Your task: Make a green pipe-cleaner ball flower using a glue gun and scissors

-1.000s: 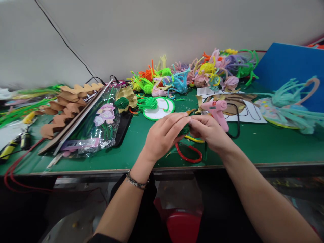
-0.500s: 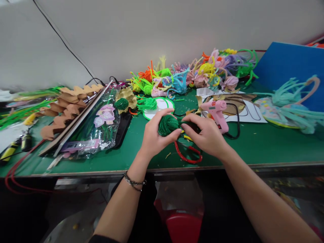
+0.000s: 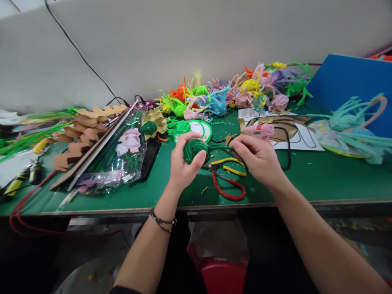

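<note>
A dark green ball of fuzzy wire is held in my left hand, between the thumb and the curled fingers. From the ball's right side a green strand runs to my right hand, which pinches its end between thumb and fingertips. Just below the strand, scissors with one yellow and one red handle lie on the green table. A pink glue gun lies behind my right hand, which partly hides it.
Bundles of coloured fuzzy stems line the wall. Left are a clear plastic bag and wavy brown cardboard. A white disc with a green rim lies behind my left hand. A blue board stands at right.
My right hand has moved right, away from the ball, and the strand between my hands now shows stretched out. The ball has shifted slightly left with my left hand, uncovering more of the scissors.
</note>
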### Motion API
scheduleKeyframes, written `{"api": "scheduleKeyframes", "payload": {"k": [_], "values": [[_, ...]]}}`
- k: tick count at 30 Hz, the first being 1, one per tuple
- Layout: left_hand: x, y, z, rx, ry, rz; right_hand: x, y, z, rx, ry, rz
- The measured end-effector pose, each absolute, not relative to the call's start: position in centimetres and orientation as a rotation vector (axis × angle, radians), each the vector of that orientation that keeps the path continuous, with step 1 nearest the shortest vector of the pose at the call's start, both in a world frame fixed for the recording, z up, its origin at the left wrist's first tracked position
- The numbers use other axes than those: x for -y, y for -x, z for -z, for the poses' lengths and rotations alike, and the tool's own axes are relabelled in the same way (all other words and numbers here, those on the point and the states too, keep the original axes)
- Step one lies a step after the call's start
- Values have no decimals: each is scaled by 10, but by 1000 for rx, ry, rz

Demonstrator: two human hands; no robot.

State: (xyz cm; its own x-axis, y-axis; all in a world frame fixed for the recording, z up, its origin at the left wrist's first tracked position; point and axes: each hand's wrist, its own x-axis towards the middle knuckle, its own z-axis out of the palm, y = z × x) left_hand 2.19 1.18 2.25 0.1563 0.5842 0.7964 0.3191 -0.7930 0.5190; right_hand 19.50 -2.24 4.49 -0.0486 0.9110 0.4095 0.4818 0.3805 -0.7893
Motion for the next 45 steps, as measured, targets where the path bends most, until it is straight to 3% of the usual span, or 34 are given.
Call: {"api": "scheduleKeyframes", "payload": {"k": [6, 16, 23, 31, 35, 45], "values": [[-15, -22, -20, -1049, -2243, -1753, 33, -199, -39, 2203, 1888, -154], [-20, -28, -18, -980, -1261, -1575, 41, -203, -39, 2544, 1847, -264], [-23, -27, -18, -885, -1066, -1676, 41, -180, -34, 2455, 2038, -143], [-21, -27, -24, -806, -965, -1948, 31, -197, -29, 2035, 1848, -581], [-19, -31, -21, -790, -927, -1923, 28, -200, -26, 1905, 1619, -790], [-8, -40, -16, -766, -1053, -1718, 27, -190, -28, 1917, 1539, -828]]}}
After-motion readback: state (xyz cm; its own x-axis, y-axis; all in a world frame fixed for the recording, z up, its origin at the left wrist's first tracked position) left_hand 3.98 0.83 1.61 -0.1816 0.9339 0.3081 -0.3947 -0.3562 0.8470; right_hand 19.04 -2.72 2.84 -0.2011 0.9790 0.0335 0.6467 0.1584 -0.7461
